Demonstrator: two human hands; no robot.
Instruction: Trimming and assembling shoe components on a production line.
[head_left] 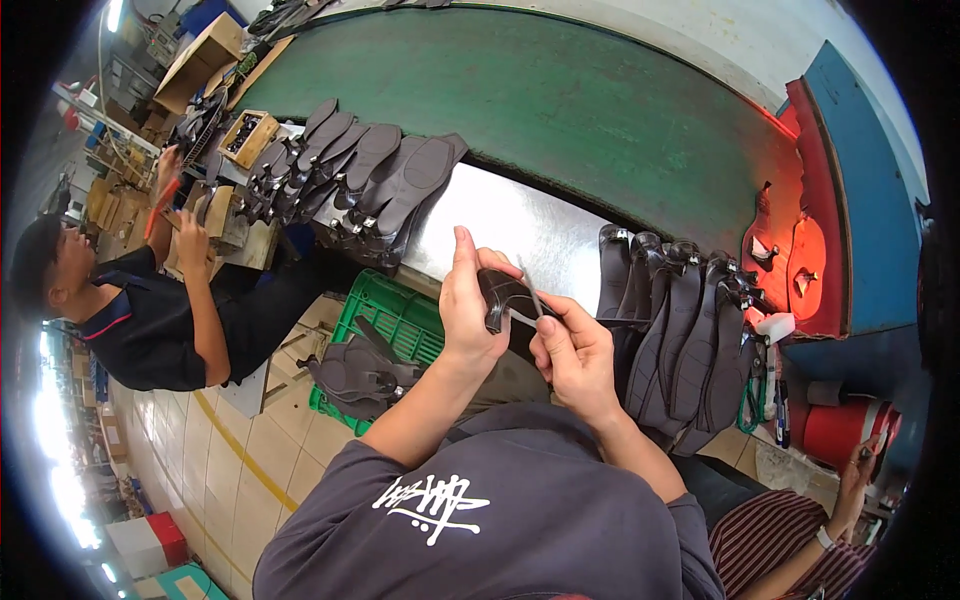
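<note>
In front of my chest, my left hand [474, 318] is wrapped round a dark heeled shoe sole [496, 294], its glossy curved heel part facing me. My right hand [578, 358] pinches the same piece from the right, thumb and forefinger pressed together. A thin grey strip [529, 284] rises beside the right fingertips; whether it is the sole's edge or a separate thing I cannot tell. Below and beyond the hands lies a shiny metal tabletop [482, 220]. Dark soles with heels stand in a row [690, 330] to the right, and more lie piled [385, 180] to the left.
A green conveyor belt [560, 110] runs behind the metal top. Under its right end, a red-lit opening [822, 215] holds two soles. A green crate [395, 325] with soles stands low at left. One co-worker [150, 315] works at left; another person's arm [840, 520] shows at lower right.
</note>
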